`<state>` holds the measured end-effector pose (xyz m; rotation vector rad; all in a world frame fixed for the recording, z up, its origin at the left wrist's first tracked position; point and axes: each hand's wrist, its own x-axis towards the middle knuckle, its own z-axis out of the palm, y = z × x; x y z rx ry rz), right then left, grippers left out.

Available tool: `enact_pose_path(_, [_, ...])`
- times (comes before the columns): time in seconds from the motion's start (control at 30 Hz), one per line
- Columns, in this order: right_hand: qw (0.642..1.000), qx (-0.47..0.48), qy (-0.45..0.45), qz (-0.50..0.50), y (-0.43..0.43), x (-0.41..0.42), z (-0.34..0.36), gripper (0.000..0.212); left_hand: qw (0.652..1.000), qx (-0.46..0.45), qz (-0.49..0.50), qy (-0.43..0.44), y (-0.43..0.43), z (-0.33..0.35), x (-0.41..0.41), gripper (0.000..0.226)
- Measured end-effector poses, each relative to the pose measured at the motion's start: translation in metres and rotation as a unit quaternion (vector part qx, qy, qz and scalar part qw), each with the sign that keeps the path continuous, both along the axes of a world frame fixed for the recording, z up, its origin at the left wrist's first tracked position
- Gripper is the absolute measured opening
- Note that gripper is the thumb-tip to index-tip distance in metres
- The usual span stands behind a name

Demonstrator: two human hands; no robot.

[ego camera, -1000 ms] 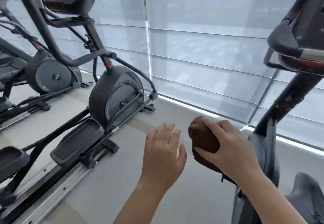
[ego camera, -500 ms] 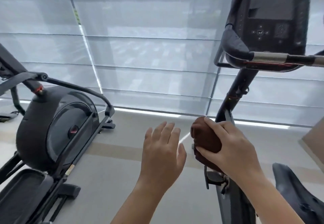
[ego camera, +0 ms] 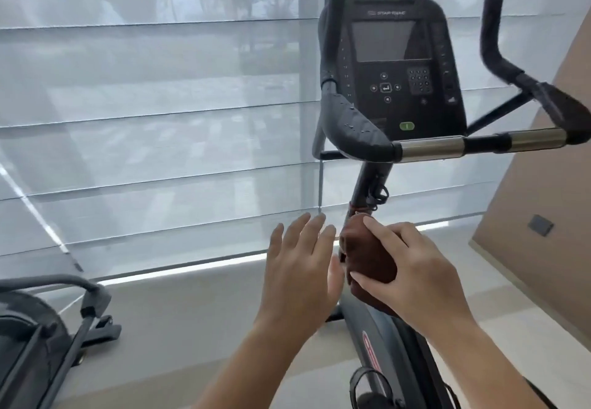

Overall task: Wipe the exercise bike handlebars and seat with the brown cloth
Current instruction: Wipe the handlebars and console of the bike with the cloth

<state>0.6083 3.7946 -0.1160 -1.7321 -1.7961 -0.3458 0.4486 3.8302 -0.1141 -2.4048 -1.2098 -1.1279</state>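
Two bare hands are raised in front. The left hand [ego camera: 300, 268] is flat with straight fingers, holding nothing. The right hand [ego camera: 412, 268] grips one bunched brown cloth [ego camera: 367, 255], whose long axis points up and away toward the stem. Beyond stands one exercise bike with black padded handlebars [ego camera: 355, 127], two upright horns and a dark console [ego camera: 393, 66]. One grey elliptical machine [ego camera: 38, 328] stands on the pale floor [ego camera: 192, 312] before the sheer window blinds [ego camera: 160, 120].

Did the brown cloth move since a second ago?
Yes. The brown cloth, gripped by the right hand, went rightward: it was left of the bike's post, and now it sits in front of it, below the handlebars.
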Motion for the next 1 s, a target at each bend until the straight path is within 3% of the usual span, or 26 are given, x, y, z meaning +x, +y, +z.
enact_pose_path(0.33, [0.984,0.087,-0.042,-0.153,0.04,0.102,0.018,0.075,0.979,0.016,-0.203,0.003,0.094,0.042,0.101,0.033])
enact_pose_path(0.57, [0.971,0.103,0.004,-0.218,0.046,0.162,0.043,0.074,0.96,0.014,-0.281,-0.002,0.125,0.06,0.164,0.033])
enact_pose_path(0.7, [0.978,0.084,0.022,-0.187,0.054,0.197,0.06,0.074,0.959,0.012,-0.284,0.012,0.128,0.057,0.188,0.034])
enact_pose_path(0.9, [0.997,0.045,-0.04,-0.058,0.094,0.258,0.095,0.076,0.975,0.014,-0.222,0.006,0.137,0.06,0.212,0.034])
enact_pose_path(1.0, [0.993,-0.105,-0.045,0.007,0.131,0.279,0.111,0.083,0.982,0.012,-0.19,0.0,0.139,0.059,0.217,0.034])
